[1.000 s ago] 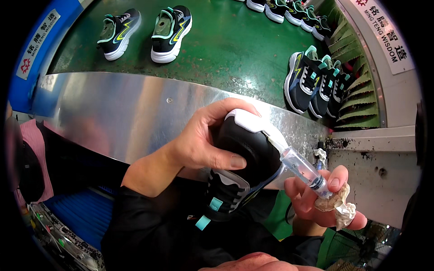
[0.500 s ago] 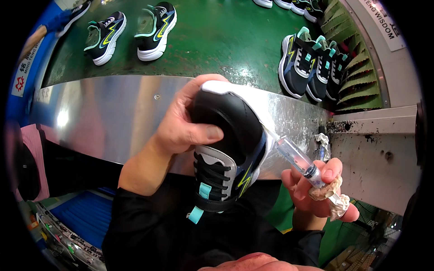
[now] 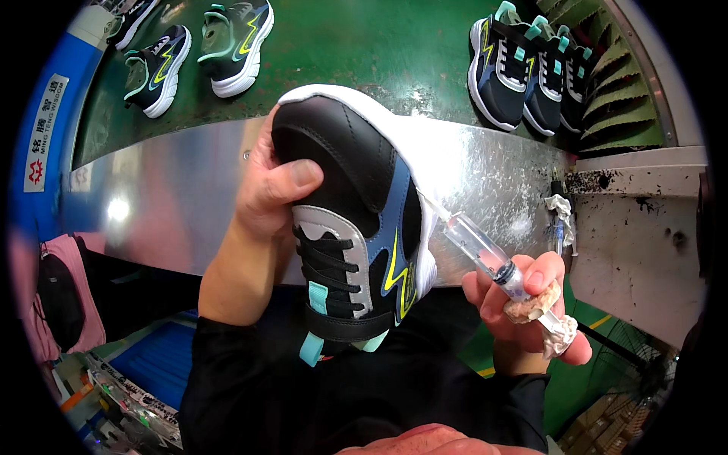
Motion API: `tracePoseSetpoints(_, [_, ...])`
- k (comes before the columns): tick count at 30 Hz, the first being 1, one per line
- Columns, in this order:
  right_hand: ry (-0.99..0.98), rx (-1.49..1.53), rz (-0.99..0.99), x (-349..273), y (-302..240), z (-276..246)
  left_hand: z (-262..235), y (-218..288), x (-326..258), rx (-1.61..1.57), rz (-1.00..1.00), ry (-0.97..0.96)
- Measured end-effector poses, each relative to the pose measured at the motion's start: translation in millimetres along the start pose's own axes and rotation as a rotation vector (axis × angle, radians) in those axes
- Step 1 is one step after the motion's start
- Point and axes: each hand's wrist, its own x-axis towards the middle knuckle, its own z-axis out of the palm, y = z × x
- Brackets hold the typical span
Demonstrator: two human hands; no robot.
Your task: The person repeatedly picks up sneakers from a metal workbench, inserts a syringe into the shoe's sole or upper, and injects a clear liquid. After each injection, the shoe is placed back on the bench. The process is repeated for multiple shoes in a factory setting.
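Note:
My left hand [image 3: 277, 182] grips a black sneaker [image 3: 341, 167] by its toe, thumb on the upper and fingers behind the sole. The shoe has a white sole, blue and yellow side trim, black laces and mint pull tabs; its toe points away from me. In my right hand [image 3: 531, 303] is a clear syringe [image 3: 479, 246], its barrel between the fingers and the plunger end near the thumb. Whitish wrapping covers the finger grip and plunger end. The syringe's thin tip meets the shoe's side, along the seam where the sole joins the upper.
A metal ledge [image 3: 174, 167] runs in front of a green belt [image 3: 341, 45]. Two sneakers stand at the belt's left and several more [image 3: 504, 76] at its right, beside green curtain strips [image 3: 629, 98]. Another wrapped syringe [image 3: 560, 224] lies against the grey machine wall [image 3: 637, 250].
The sneaker has moved left and tilted, showing more of its blue side. The syringe tip has followed the sole edge, shifting left and slightly up. My head view has shifted a little.

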Motion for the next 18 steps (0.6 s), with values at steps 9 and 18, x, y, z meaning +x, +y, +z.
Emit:
tracePoseSetpoints(9, [-0.028, 0.004, 0.011, -10.4, 5.8, -12.2, 1.6, -0.8, 7.6, -0.063, 0.015, -0.054])
tracePoseSetpoints(18, [0.022, -0.071, 0.12, -31.0, 8.8, -19.1, -11.9, -4.6, 11.9, -0.144, -0.031, -0.048])
